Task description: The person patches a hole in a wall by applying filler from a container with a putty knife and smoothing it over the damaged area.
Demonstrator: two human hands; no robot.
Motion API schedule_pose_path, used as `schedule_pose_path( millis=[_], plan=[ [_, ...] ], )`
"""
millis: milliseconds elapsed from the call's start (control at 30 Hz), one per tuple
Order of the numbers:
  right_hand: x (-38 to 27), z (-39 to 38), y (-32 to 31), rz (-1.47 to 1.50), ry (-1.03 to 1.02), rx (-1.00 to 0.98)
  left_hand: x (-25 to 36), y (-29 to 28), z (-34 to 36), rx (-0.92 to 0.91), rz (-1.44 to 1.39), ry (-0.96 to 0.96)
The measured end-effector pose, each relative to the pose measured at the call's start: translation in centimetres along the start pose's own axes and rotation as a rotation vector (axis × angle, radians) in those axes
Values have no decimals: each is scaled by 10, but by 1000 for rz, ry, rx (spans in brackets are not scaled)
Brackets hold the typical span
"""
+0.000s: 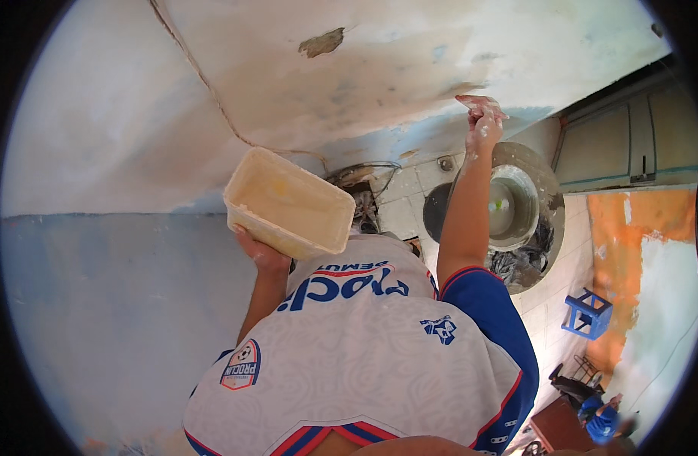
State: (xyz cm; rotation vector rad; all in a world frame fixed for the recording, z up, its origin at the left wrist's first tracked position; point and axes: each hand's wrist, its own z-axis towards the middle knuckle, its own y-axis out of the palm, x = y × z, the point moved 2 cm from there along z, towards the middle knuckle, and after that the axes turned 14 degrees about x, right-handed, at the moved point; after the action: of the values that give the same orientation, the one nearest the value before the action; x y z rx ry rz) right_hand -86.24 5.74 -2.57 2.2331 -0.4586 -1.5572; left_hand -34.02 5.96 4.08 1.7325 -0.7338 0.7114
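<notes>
My left hand grips a cream rectangular plastic tub from its near left side. The tub is tilted, and pale putty coats its inner walls. Stretched up to the wall, my right hand is smeared with white and closed round a flat, putty-covered scraper. Its thin edge lies at or very near the wall; whether it touches is hard to tell. Grey-brown damp-looking patches and a bare chipped spot mark that wall.
A round basin stands below my right arm among dark bags. A cable runs down the wall. Further right are a blue stool, an orange-and-white wall and a person in blue. Pale tiles cover the floor.
</notes>
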Motion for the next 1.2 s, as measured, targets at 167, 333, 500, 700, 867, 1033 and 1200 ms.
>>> schedule_pose_path(
  millis=[167, 333, 500, 700, 867, 1033, 1200],
  plan=[
    [0, -1, 7, -16, -12, -17, 3, 14, -5, -52, 42, 49],
    [-9, 1, 4, 10, -26, -56, -4, 0, -6, -23, 52, -13],
    [-7, -2, 15, -99, -52, -53, -4, 5, -7, 10, 28, -29],
    [-54, -23, 39, 160, -40, -303, -2, 3, -8, 29, 13, 13],
    [-17, 16, 0, -25, -274, -51, -3, 9, 0, 17, 3, 17],
    [-14, 19, 33, -120, -70, -132, -6, 12, -6, 19, 6, -61],
    [-64, -26, 44, 345, -27, -339, -8, 7, -1, 9, -61, -87]
  ],
)
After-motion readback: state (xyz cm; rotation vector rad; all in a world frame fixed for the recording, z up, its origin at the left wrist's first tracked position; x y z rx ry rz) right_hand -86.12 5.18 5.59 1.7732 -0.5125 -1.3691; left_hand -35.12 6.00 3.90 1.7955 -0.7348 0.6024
